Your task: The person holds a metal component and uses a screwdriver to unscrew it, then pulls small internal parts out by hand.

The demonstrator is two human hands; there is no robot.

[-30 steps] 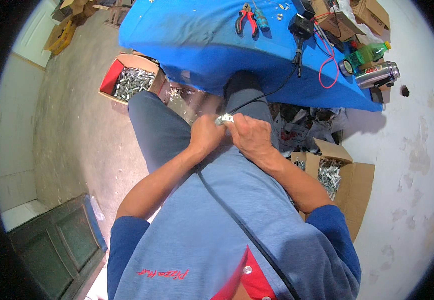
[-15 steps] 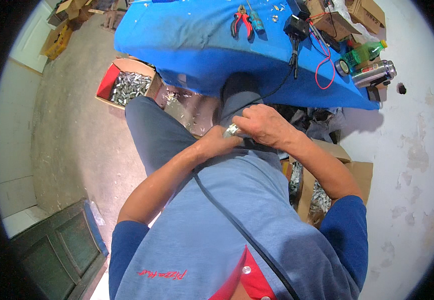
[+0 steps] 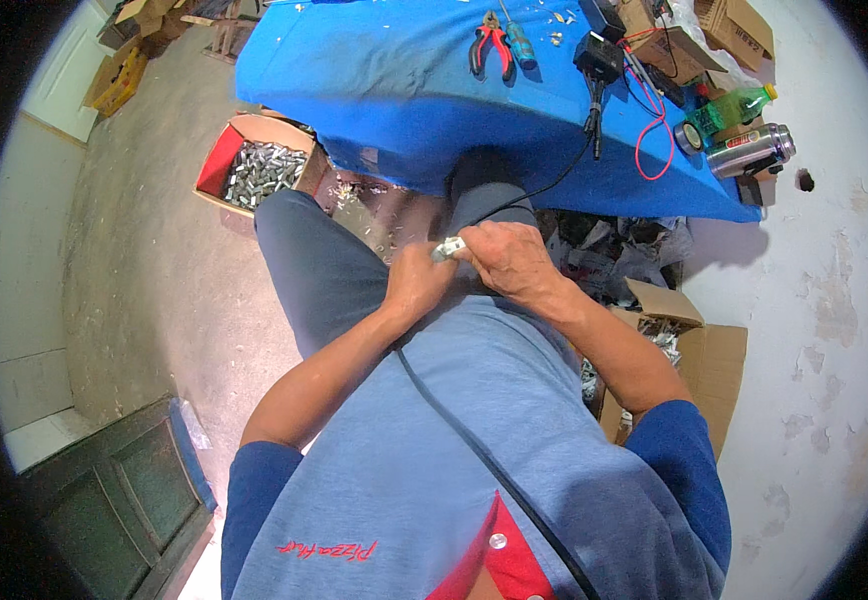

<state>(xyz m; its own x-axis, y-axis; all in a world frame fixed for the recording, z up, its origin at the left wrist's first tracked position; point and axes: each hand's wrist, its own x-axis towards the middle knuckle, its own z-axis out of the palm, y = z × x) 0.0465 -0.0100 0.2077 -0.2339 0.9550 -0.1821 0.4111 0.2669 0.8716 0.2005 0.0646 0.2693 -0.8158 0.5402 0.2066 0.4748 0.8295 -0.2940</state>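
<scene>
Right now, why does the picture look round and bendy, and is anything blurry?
Head view: a fisheye lens bends the blue table edge and leaves black corners; daylight is even, with soft shadow beneath the table; the hands, left hand and right hand, and the small silver part look fairly sharp.

One pair of pliers (image 3: pixel 488 48), one screwdriver (image 3: pixel 520 45), two bottles (image 3: pixel 739 105).

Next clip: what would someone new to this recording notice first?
Both hands meet over the lap: the left hand and right hand pinch a small silvery metal part between them. Ahead lies a bright blue cloth-covered table with red-handled pliers on top. On the floor to the left sits a cardboard box of silvery metal parts.
</scene>
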